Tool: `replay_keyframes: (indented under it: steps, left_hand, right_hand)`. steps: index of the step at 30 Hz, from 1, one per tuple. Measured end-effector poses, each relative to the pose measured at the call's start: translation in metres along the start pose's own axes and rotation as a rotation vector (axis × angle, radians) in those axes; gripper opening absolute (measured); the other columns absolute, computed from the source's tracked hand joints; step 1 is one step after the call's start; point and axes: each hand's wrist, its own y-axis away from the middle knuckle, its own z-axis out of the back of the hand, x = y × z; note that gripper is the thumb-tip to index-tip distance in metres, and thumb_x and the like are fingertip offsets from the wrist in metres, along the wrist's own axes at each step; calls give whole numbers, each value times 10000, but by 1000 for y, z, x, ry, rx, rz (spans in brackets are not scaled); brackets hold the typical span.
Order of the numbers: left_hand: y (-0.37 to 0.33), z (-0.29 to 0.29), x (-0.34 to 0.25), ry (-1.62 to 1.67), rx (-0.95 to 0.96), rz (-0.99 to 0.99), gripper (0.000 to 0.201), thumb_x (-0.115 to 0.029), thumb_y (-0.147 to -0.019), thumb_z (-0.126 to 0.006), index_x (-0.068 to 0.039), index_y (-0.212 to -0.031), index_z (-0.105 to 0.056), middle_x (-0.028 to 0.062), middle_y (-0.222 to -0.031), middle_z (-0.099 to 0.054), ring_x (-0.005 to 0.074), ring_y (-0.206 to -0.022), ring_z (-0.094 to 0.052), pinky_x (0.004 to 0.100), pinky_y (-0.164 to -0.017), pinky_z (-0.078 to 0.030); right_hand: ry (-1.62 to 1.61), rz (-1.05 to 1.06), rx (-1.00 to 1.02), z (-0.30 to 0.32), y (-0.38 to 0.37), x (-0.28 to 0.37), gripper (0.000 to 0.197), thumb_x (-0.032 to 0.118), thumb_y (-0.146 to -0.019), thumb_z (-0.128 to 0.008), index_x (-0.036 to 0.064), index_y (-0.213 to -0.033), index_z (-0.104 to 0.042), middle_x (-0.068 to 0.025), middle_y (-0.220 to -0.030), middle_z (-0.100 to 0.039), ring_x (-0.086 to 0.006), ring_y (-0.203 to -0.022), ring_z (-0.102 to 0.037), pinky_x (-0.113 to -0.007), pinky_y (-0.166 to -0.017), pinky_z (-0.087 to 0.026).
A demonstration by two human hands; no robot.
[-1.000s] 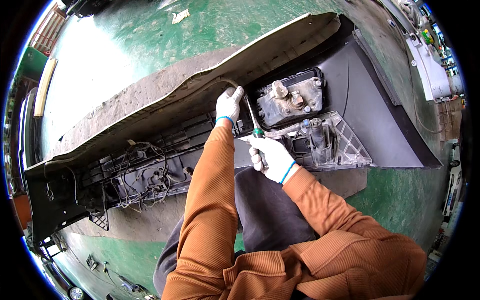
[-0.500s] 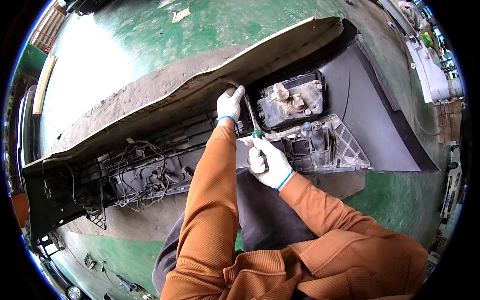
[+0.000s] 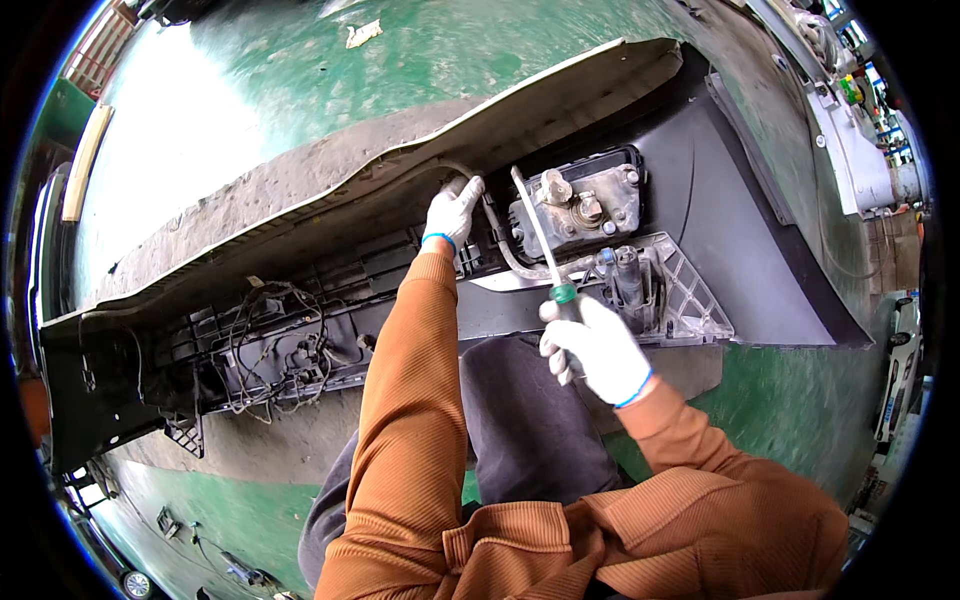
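A dusty car bumper [image 3: 330, 190] lies inner side up on the green floor in front of me. My left hand [image 3: 452, 212], in a white glove, presses on the bumper's inner edge beside a grey hose [image 3: 505, 255]. My right hand [image 3: 597, 350], also gloved, grips a screwdriver [image 3: 540, 240] with a green collar. Its long shaft points up and away, toward the lamp housing [image 3: 580, 205] mounted in the bumper. A silver trim strip [image 3: 520, 280] runs under the housing.
Loose black wiring [image 3: 270, 340] hangs in the bumper's left half. A black grille piece [image 3: 185, 432] sits at its lower left end. A scrap of paper [image 3: 362, 34] lies on the floor beyond. White car parts [image 3: 850, 140] stand at the far right.
My right hand has drawn back toward me and tipped the screwdriver upward, so its shaft now stands clear above the lamp housing. The left hand has stayed on the bumper edge.
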Motion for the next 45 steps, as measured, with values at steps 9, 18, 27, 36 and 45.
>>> replay_keyframes:
  steps: [9, 18, 27, 36, 45]
  left_hand:
    - [-1, 22, -15, -60, 310, 9, 549, -509, -1124, -489, -84, -1375, -732, 158, -1421, -699, 266, -1326, -615, 369, -1172, -405]
    - [-17, 14, 6, -18, 325, -21, 455, -446, -1101, -576, -56, -1207, -786, 106, -1224, -769, 242, -1170, -656, 375, -1088, -460]
    - [-4, -2, 13, 158, 132, 78, 556, -474, -1073, -632, 6, -1345, -703, 155, -1321, -728, 256, -1235, -634, 368, -1122, -434]
    - [63, 4, 5, -103, -115, -12, 655, -433, -1064, -632, 26, -1524, -547, 211, -1504, -621, 299, -1399, -574, 360, -1183, -405]
    - [142, 212, 6, -1052, -154, -10, 654, -554, -1119, -387, 3, -1197, -721, 245, -1162, -751, 421, -1090, -684, 472, -983, -505]
  right_hand:
    - [968, 682, -497, 58, -43, 94, 216, 183, -995, -704, 18, -1129, -669, -162, -911, -712, -273, -784, -687, -389, -770, -552]
    - [485, 549, -406, 85, -77, 57, 168, 132, -985, -726, 31, -1111, -677, -1, -911, -666, -84, -784, -602, -276, -718, -514]
    - [565, 580, -481, 86, -79, 54, 195, 159, -969, -741, 33, -1105, -679, -28, -867, -669, -104, -758, -596, -297, -719, -510]
    - [658, 686, -453, 93, -77, 57, 270, 177, -1013, -715, 1, -1215, -687, -18, -909, -697, -86, -798, -621, -276, -737, -519]
    - [676, 945, -639, 79, -28, 64, 388, 200, -962, -791, 8, -1283, -689, -130, -1116, -757, -202, -979, -710, -357, -910, -565]
